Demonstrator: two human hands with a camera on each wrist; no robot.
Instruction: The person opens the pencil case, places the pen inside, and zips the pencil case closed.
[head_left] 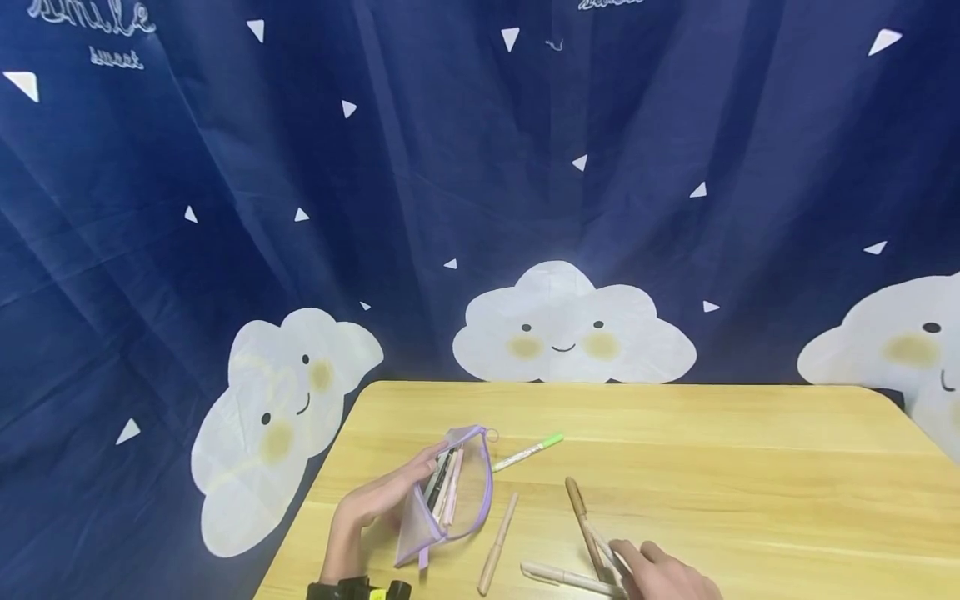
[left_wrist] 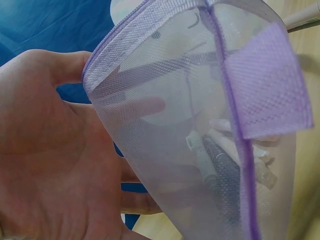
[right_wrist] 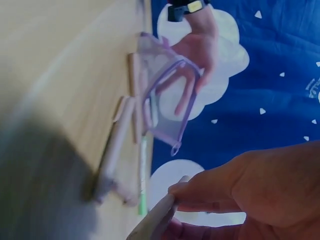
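Note:
My left hand [head_left: 386, 493] grips a translucent mesh pencil case [left_wrist: 165, 150] with purple edging, thumb at its rim and fingers behind the mesh. The case's mouth gapes toward the right, and several pens [head_left: 447, 485], pale, pink and dark, lie inside. At the table's front, my right hand [head_left: 663, 575] pinches a pale pen [right_wrist: 156, 216] between thumb and fingers. Close beside that hand lie a brown pen [head_left: 577, 498] and a light beige pen [head_left: 551, 573]. Part of the held pen is hidden by the fingers.
Another beige pen [head_left: 498, 546] lies on the wooden table [head_left: 712, 450] just right of the case. Behind it is a green-capped marker [head_left: 528, 452]. A dark blue curtain [head_left: 480, 167] with white clouds hangs along the table's back edge.

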